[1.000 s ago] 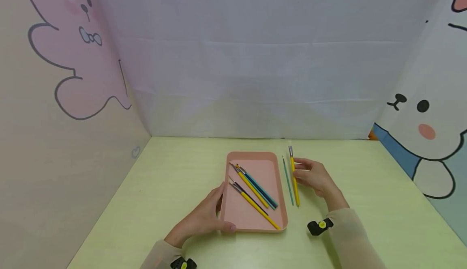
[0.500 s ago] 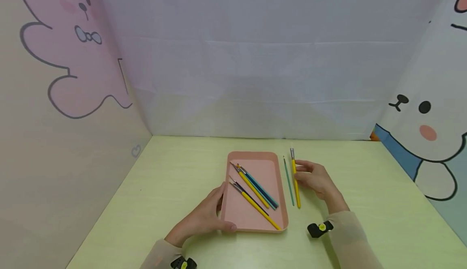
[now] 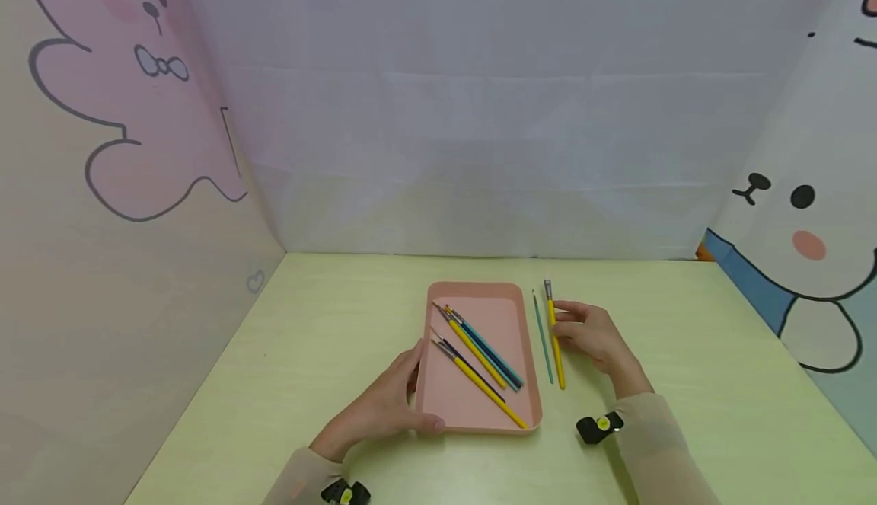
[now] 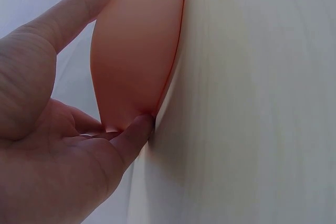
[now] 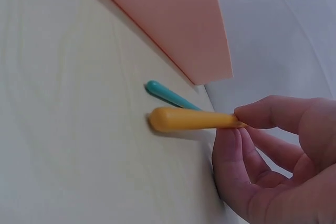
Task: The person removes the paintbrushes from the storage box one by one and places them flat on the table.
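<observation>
A pink tray lies on the table with its long side pointing away from me. My left hand grips its near left corner, thumb at the near rim and fingers along the left wall. To the right of the tray, my right hand pinches a yellow paintbrush between thumb and fingers, bristles pointing away. Beside it a thin teal paintbrush lies on the table, nearly parallel. In the right wrist view the yellow handle's rounded end sits close over the tabletop.
Several paintbrushes lie slantwise in the tray, among them a yellow one near the front and a teal one farther back. The pale table ends at a white cloth backdrop, with cartoon-printed panels at both sides.
The yellow paintbrush has shifted slightly toward me relative to the teal one, still pinched by my right hand. My left hand stays on the tray. The head view has tilted a little.
</observation>
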